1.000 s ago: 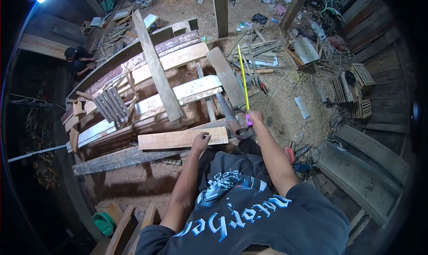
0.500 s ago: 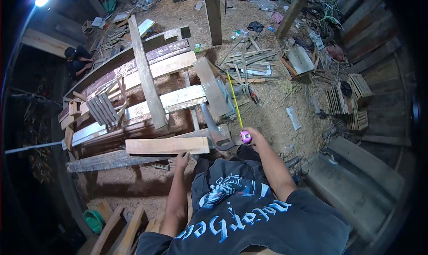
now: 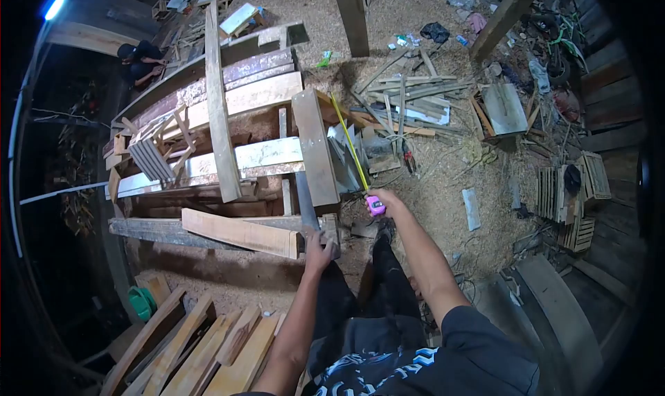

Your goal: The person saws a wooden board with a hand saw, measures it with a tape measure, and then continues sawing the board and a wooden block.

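My left hand (image 3: 317, 252) is closed at the handle of a handsaw (image 3: 306, 203), whose blade points away from me. Its fingers partly cover the handle. Beside that hand, a pale wooden board (image 3: 239, 232) lies at a slant across a long dark beam (image 3: 149, 231). My right hand (image 3: 386, 203) is wrapped round a pink tape measure (image 3: 376, 205). From its case the yellow tape blade (image 3: 351, 147) runs out forward and a little left, with its far end near an upright-lying wide plank (image 3: 315, 147).
A long plank (image 3: 220, 105) crosses several boards on the left. Red-handled pliers (image 3: 408, 162) lie among scrap sticks on the sawdust floor. Another person (image 3: 140, 62) crouches at far left. Wooden posts (image 3: 352, 19) stand ahead; cut timber (image 3: 201, 354) lies at lower left.
My left hand has left the pale board's end and moved right to the saw handle. The board now lies more tilted. My right hand still holds the extended tape measure; the view has shifted.
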### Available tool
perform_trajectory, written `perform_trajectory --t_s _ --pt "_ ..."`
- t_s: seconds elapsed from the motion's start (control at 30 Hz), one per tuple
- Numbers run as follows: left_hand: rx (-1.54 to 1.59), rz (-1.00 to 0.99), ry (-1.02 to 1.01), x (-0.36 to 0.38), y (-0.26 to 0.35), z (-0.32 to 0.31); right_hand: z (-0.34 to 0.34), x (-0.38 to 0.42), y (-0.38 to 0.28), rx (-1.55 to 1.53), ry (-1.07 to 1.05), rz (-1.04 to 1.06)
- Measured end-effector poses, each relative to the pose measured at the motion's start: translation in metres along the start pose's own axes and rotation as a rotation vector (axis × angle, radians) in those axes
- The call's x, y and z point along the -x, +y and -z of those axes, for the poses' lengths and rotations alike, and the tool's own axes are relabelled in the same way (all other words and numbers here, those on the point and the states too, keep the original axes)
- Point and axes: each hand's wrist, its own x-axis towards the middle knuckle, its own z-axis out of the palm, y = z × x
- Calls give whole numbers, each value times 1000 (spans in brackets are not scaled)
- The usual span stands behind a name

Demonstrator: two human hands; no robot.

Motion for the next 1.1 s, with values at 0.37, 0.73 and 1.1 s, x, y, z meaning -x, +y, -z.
perform_trajectory --t_s 0.37,0.73,1.1 --pt "-182 28 221 -123 79 -34 11 7 37 -45 37 51" --pt "283 -191 70 -122 13 -7 -44 -14 82 -166 151 210" --pt "154 -256 157 -116 21 -11 -38 -11 77 -44 231 243"
